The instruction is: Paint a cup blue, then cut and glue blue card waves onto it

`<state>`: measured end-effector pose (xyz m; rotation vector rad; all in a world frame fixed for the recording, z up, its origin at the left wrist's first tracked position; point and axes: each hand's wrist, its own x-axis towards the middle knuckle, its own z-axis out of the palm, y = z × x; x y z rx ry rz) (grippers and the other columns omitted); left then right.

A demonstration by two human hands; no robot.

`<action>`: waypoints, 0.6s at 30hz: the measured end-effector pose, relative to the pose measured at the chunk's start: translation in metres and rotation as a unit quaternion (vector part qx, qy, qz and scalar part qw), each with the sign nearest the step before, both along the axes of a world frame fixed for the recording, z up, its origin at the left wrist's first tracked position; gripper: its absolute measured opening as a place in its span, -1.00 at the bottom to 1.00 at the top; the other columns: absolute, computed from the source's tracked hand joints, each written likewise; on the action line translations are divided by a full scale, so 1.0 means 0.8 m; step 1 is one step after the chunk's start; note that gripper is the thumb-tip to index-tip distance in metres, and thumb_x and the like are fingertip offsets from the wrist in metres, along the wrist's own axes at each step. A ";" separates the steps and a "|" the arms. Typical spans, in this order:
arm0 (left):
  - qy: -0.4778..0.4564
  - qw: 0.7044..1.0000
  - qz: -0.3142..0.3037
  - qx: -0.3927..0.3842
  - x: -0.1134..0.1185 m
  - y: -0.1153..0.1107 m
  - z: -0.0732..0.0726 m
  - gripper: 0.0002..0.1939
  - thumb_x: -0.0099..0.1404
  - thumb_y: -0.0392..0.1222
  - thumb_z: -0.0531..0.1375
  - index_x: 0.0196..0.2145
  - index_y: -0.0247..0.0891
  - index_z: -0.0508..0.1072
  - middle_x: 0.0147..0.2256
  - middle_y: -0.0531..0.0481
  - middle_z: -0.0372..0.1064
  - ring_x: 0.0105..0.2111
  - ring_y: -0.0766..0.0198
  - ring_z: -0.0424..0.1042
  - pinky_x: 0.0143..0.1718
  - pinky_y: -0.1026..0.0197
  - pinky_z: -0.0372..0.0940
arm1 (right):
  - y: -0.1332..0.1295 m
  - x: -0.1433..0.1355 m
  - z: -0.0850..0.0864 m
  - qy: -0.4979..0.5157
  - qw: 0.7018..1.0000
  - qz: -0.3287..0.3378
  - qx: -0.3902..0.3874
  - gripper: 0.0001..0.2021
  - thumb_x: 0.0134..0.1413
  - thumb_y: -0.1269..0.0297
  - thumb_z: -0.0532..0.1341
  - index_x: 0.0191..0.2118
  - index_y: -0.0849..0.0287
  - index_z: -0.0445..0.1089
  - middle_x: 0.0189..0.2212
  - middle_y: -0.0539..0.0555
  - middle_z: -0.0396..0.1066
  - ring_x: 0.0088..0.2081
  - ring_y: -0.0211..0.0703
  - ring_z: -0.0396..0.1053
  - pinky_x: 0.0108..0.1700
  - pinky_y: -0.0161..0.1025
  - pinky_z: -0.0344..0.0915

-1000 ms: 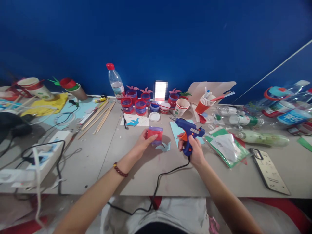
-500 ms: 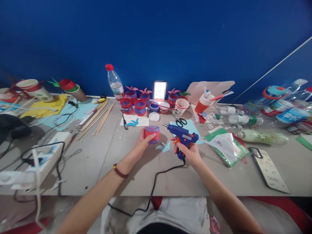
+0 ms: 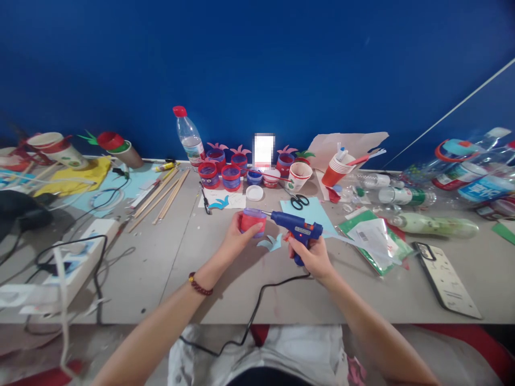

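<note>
My left hand (image 3: 238,236) is wrapped round a small red and purple painted cup (image 3: 253,222), held just above the table. In my right hand (image 3: 311,254) is a blue glue gun (image 3: 295,222), gripped by its handle with fingers at the orange trigger. Its metal nozzle points left and reaches the upper rim of the cup; whether it touches I cannot tell. A light blue paper cut-out with leaf-like points (image 3: 271,243) lies on the table between my hands. The gun's black cord (image 3: 257,308) runs down over the front edge.
Several red and purple cups (image 3: 231,178) stand at the back beside a plastic bottle (image 3: 189,139). Black scissors (image 3: 299,202) lie on light blue paper. Plastic bottles (image 3: 438,225) and a phone (image 3: 446,279) are at right; a power strip (image 3: 82,262) and wooden sticks (image 3: 171,195) at left.
The glue gun has moved left and slightly down, bringing its nozzle to the cup's rim. The cup has shifted a little right and tilted slightly.
</note>
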<state>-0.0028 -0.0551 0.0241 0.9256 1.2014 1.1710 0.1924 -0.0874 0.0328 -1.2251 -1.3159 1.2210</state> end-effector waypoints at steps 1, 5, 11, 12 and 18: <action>0.005 1.000 0.004 0.008 0.000 0.000 0.000 -0.50 -0.02 -0.06 0.40 -0.16 -0.23 0.36 -0.16 -0.11 0.44 -0.19 0.15 0.46 -0.18 0.10 0.38 | 0.000 0.000 -0.002 -0.006 1.000 -0.002 -0.006 -0.71 0.01 0.03 0.26 -0.40 0.20 0.40 -0.69 -0.03 0.33 -0.63 -0.30 0.26 -0.56 -0.33 0.25; 0.028 0.999 0.015 0.036 0.001 -0.001 0.001 -0.49 -0.02 -0.07 0.41 -0.15 -0.22 0.33 -0.14 -0.11 0.44 -0.17 0.14 0.46 -0.15 0.06 0.39 | -0.002 0.001 -0.010 -0.028 1.000 0.000 -0.014 -0.69 0.01 0.01 0.27 -0.42 0.21 0.41 -0.68 -0.01 0.35 -0.63 -0.30 0.27 -0.56 -0.33 0.27; 0.049 0.998 0.018 0.047 0.000 -0.003 0.002 -0.50 0.00 -0.06 0.40 -0.15 -0.21 0.33 -0.14 -0.10 0.44 -0.16 0.14 0.46 -0.13 0.05 0.39 | -0.003 0.002 -0.012 -0.051 0.998 0.015 0.014 -0.72 0.05 0.06 0.25 -0.40 0.21 0.40 -0.66 -0.01 0.36 -0.63 -0.28 0.30 -0.54 -0.32 0.30; 0.049 0.998 0.017 0.047 0.000 -0.003 0.002 -0.50 0.00 -0.06 0.40 -0.15 -0.21 0.33 -0.14 -0.10 0.44 -0.16 0.14 0.46 -0.14 0.06 0.39 | -0.003 0.002 -0.012 -0.056 0.998 0.014 0.018 -0.72 0.05 0.06 0.25 -0.41 0.21 0.40 -0.66 -0.01 0.35 -0.63 -0.28 0.30 -0.54 -0.32 0.30; 0.029 0.998 0.016 0.048 0.000 -0.002 0.001 -0.49 -0.02 -0.08 0.42 -0.16 -0.22 0.33 -0.16 -0.11 0.45 -0.19 0.14 0.48 -0.20 0.10 0.42 | -0.003 0.004 -0.010 -0.091 0.995 0.017 0.035 -0.69 0.10 0.05 0.21 -0.47 0.20 0.37 -0.68 0.00 0.32 -0.62 -0.26 0.29 -0.54 -0.29 0.28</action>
